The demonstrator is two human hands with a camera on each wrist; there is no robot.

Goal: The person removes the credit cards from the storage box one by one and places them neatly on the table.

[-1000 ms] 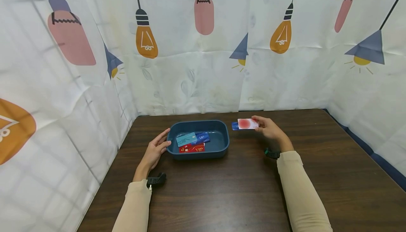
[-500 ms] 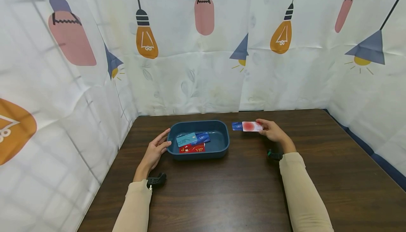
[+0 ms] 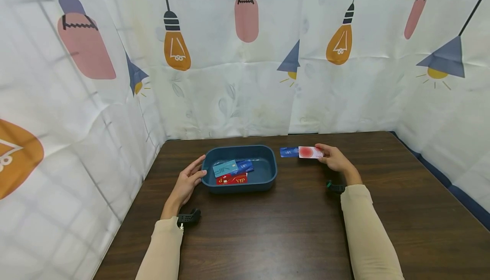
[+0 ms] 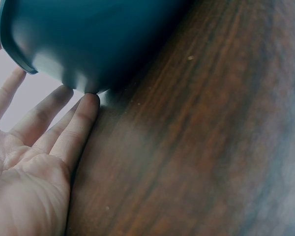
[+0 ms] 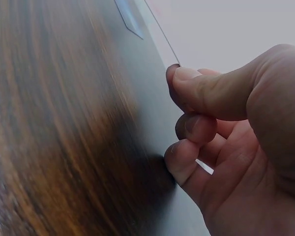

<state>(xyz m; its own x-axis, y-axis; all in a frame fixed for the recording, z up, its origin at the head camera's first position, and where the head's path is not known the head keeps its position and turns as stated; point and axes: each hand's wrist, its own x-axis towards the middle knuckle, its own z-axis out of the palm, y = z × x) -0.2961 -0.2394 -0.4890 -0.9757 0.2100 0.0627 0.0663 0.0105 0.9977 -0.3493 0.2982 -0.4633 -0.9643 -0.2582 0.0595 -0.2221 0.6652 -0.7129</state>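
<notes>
My right hand (image 3: 336, 160) pinches a white card with a red round print (image 3: 308, 152) by its right end, between thumb and fingers. In the right wrist view this card (image 5: 161, 34) shows as a thin edge close over the tabletop. A blue card (image 3: 289, 152) lies on the table just left of it, end to end in the head view. My left hand (image 3: 186, 184) touches the left end of a dark blue plastic box (image 3: 265, 169), its fingers spread and straight against the wall. Inside the box are a teal card (image 3: 224, 168), a blue VIP card (image 3: 245, 166) and a red VIP card (image 3: 232, 179).
Everything stands on a dark wood-grain table (image 3: 260, 233). White curtains (image 3: 237, 88) printed with lamps enclose its back and sides. Each wrist wears a dark band, and both sleeves are cream.
My right hand has drawn the white and red card to the right and slightly down, uncovering more of the blue card. The left hand and the box have stayed put.
</notes>
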